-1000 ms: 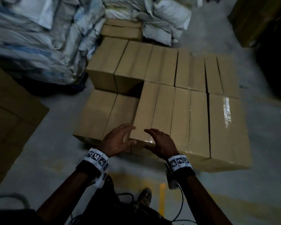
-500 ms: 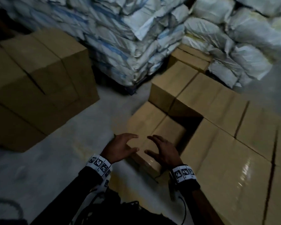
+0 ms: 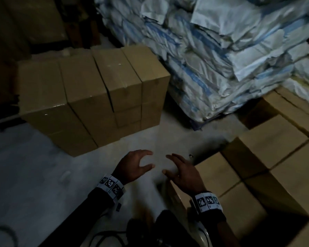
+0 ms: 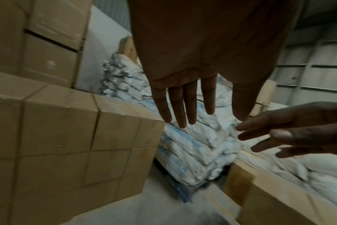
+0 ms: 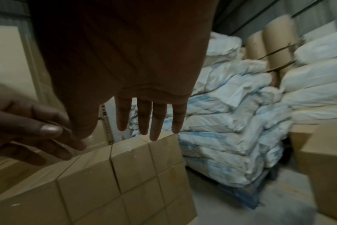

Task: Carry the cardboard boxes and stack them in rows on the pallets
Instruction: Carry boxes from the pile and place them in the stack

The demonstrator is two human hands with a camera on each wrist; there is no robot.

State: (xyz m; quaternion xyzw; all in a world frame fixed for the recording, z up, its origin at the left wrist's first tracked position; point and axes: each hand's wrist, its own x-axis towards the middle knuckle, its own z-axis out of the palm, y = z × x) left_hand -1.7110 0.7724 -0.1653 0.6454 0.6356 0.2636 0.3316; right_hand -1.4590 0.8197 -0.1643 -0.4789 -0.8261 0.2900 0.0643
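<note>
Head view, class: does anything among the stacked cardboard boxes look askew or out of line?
Yes. In the left box stack, a dark slanting gap opens between two top boxes, so they do not sit flush. Both hands, left and right, hold nothing.

Tan cardboard boxes (image 3: pixel 96 97), white-and-blue sacks (image 3: pixel 212 56), black-and-white checked wristbands (image 3: pixel 111 184), grey floor (image 3: pixel 34 175).

A tall heap of white woven sacks with pale blue stripes (image 3: pixel 212 56) fills the upper right of the head view, piled in uneven layers on a dark blue pallet (image 5: pixel 242 196) that rests on the grey concrete floor (image 3: pixel 34 172). Behind the sacks, brown cardboard drums (image 5: pixel 269 41) stand upright against a grey corrugated metal wall (image 4: pixel 314 71). Black cables (image 3: pixel 103 237) trail across the floor at the bottom edge.
</note>
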